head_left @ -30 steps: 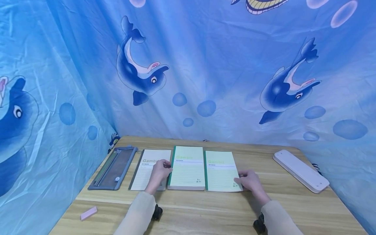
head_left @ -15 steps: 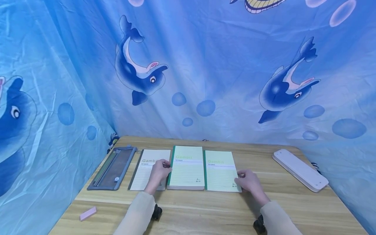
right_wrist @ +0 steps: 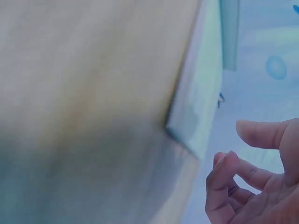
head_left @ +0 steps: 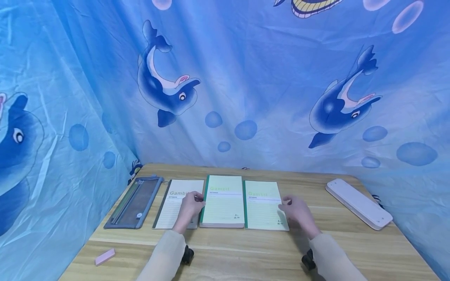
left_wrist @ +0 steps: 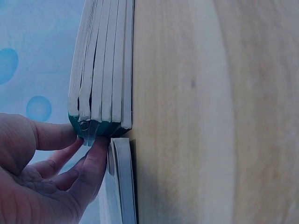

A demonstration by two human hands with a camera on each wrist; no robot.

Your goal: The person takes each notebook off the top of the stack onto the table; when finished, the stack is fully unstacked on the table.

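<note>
Three groups of Gambit notebooks lie side by side. The green-spined middle stack (head_left: 225,210) is the thickest, with several notebooks in it (left_wrist: 105,70). My left hand (head_left: 188,208) hovers across the grey-spined left notebook (head_left: 166,214), its thumb and fingertips touching the middle stack's spine in the left wrist view. To the right lies a thinner green-spined notebook (head_left: 261,210). Beside that one's right edge is my right hand (head_left: 297,210), fingers loosely bent and apart from it; the right wrist view shows nothing between thumb and fingers.
A blue-grey mesh zip pouch (head_left: 133,203) lies left of the notebooks. Nearer the front left is a pink eraser (head_left: 105,256). A long white pencil box (head_left: 358,203) sits at the far right. Behind the wooden table (head_left: 239,257) hangs a blue dolphin-print curtain (head_left: 225,78).
My right hand has come off the right notebook's edge, lifting slightly. That notebook has shifted a little left and now sits against the middle stack. The left hand has stayed at the spine.
</note>
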